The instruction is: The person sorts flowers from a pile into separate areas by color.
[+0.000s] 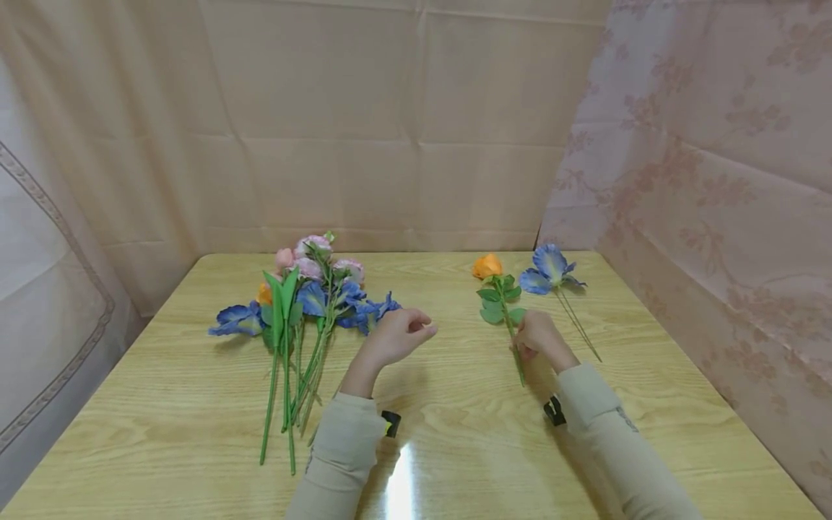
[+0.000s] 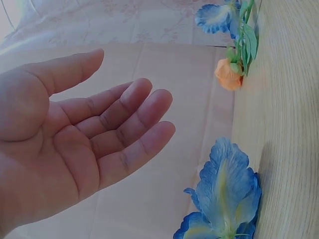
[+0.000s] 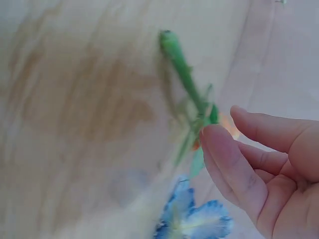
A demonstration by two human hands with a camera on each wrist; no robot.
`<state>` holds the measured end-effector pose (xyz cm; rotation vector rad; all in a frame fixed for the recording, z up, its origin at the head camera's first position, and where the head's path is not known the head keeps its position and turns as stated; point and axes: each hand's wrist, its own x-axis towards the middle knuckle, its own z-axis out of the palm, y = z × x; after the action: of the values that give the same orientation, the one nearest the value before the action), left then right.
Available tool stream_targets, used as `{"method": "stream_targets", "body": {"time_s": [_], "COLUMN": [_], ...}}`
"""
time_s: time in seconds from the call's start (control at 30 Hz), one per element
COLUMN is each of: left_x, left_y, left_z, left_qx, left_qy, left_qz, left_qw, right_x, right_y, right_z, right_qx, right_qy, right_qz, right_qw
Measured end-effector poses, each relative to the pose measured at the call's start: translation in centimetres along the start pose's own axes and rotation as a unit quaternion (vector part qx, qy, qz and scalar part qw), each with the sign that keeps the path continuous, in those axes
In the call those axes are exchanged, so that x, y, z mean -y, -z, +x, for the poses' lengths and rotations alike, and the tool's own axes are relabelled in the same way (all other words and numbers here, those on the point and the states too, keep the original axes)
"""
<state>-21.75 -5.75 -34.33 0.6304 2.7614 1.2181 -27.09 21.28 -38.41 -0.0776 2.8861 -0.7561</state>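
Two groups of flowers lie on the wood-grain surface (image 1: 455, 390), well apart. To the left is a pile (image 1: 313, 297) of mixed pink, blue and orange blooms, their stems running toward the person. To the right lie an orange flower (image 1: 487, 266) and, just beside it, a blue flower (image 1: 550, 266).

The right hand (image 1: 538, 336) is at the lower part of the orange flower's stem (image 1: 508, 325). Its grip is narrow but not closed: the right wrist view shows a gap between thumb and fingertips, with the stem passing behind the fingers. Whether the fingertips touch the stem cannot be told.

The left hand (image 1: 398, 336) is raised near the pile's right edge. Its grip is wide and holds nothing; the fingers are loosely bent, the palm bare.

Step in hand, in this inspector's judgement: placing or picking up the orange flower within a sorting of stems into two groups. The stills do not settle which. If it is a pick-up, the next move calls for thumb and fingers to close on the stem, clear of the leaves. If it is a placement, it calls for drawing the fingers away without dragging the stem.
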Motion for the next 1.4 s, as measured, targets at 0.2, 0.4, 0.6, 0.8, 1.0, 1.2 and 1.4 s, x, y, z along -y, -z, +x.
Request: {"method": "stream_targets", "body": {"time_s": [0.2, 0.4, 0.6, 0.8, 1.0, 1.2, 1.4], "left_x": [0.5, 1.4, 2.7, 4.4, 5.8, 7.4, 8.8], "left_y": [0.3, 0.9, 3.2, 6.0, 7.7, 8.8, 9.5], "left_z": [-0.1, -0.3, -0.9, -2.3, -3.7, -4.9, -6.1], "left_qx": [-0.022, -0.051, -0.112, -0.171, -0.201, -0.242, -0.249], "left_qy": [-0.004, 0.011, 0.04, 0.1, 0.147, 0.183, 0.232], "left_qz": [-0.01, -0.01, 0.005, 0.03, 0.022, 0.033, 0.042], "left_qw": [0.9997, 0.9986, 0.9929, 0.9797, 0.9683, 0.9522, 0.9392], "right_x": [1.5, 2.7, 3.6, 4.0, 4.0, 3.8, 3.6], "right_y": [0.1, -0.6, -0.7, -0.8, -0.9, -1.0, -1.1], "right_z": [-1.6, -3.1, -3.9, -4.2, -4.4, -4.4, -4.5], "right_qx": [-0.001, 0.016, 0.022, 0.027, 0.028, 0.028, 0.03], "right_qy": [0.016, 0.044, 0.055, 0.06, 0.06, 0.065, 0.069], "right_qz": [0.033, 0.053, 0.056, 0.054, 0.056, 0.059, 0.061], "right_qw": [0.999, 0.997, 0.997, 0.996, 0.996, 0.996, 0.995]}}
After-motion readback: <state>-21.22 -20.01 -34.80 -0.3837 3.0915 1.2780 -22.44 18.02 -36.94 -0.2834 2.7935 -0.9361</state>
